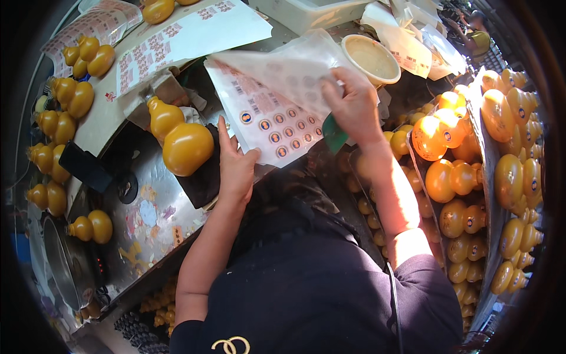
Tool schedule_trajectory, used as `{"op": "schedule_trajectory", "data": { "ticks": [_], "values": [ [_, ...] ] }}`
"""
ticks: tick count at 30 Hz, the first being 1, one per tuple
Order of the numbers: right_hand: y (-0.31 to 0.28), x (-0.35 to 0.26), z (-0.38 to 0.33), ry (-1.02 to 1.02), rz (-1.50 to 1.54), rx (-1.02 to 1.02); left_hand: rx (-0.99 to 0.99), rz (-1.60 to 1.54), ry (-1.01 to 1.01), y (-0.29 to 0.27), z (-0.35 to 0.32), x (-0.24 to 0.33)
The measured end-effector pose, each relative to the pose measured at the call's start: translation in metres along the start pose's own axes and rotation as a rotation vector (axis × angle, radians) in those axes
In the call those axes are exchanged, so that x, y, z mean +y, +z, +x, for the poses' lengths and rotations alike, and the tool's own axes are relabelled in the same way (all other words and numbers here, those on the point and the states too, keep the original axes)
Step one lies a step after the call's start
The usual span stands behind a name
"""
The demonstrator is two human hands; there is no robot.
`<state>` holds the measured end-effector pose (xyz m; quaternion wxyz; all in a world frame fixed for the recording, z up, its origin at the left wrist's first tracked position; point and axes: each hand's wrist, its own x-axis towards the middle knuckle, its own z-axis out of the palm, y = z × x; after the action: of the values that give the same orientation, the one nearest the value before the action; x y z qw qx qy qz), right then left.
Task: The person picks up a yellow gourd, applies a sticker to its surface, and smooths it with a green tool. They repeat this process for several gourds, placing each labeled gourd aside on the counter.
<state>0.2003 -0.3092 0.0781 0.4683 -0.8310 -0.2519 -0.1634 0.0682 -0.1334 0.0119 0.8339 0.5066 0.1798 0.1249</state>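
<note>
My left hand (237,171) holds the lower left edge of a sheet of round stickers (259,133), thumb on top and index finger stretched along the edge. The stickers are small dark rings with orange centres, in rows. My right hand (354,106) is closed on a translucent cover film (295,65), which is lifted and folded back over the sheet's upper part. A green flat piece (334,134) shows below the right hand; whether that hand grips it, I cannot tell. Left of my left hand, a glossy yellow gourd (187,147) rests on a dark cloth (200,183).
Several yellow gourds (59,127) line the table's left side, near a phone (84,167) and a metal pan (65,259). Printed sheets (194,35), a white tub (312,15) and a round bowl (371,59) lie beyond. Racks of gourds (451,180) stand on my right.
</note>
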Motion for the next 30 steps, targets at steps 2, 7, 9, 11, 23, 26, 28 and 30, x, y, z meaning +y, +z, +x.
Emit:
{"op": "schedule_trajectory", "data": {
  "ticks": [2,7,9,11,23,26,28,30],
  "values": [
    [-0.012,0.009,0.013,0.056,0.012,0.054,-0.013,-0.002,-0.004,0.001,0.0,0.001],
    [-0.03,0.008,0.026,0.069,0.087,0.196,-0.022,-0.038,-0.036,0.002,-0.003,0.004],
    [-0.03,0.007,0.025,0.064,0.173,0.231,-0.025,-0.038,-0.028,0.001,-0.004,0.002],
    [-0.032,0.012,0.025,0.047,0.168,0.222,-0.032,-0.043,-0.026,0.0,-0.004,0.0],
    [-0.027,0.009,0.007,0.104,0.174,0.111,-0.032,-0.128,-0.069,0.0,-0.007,0.006],
    [-0.023,0.003,-0.002,0.118,0.205,0.025,-0.076,-0.243,-0.081,-0.007,-0.003,0.005],
    [-0.012,-0.007,-0.012,0.054,0.228,-0.029,-0.101,-0.25,-0.058,-0.006,-0.005,0.007],
    [-0.001,-0.019,-0.035,0.132,0.221,-0.21,-0.122,-0.2,-0.059,-0.001,-0.005,0.012]
  ]
}}
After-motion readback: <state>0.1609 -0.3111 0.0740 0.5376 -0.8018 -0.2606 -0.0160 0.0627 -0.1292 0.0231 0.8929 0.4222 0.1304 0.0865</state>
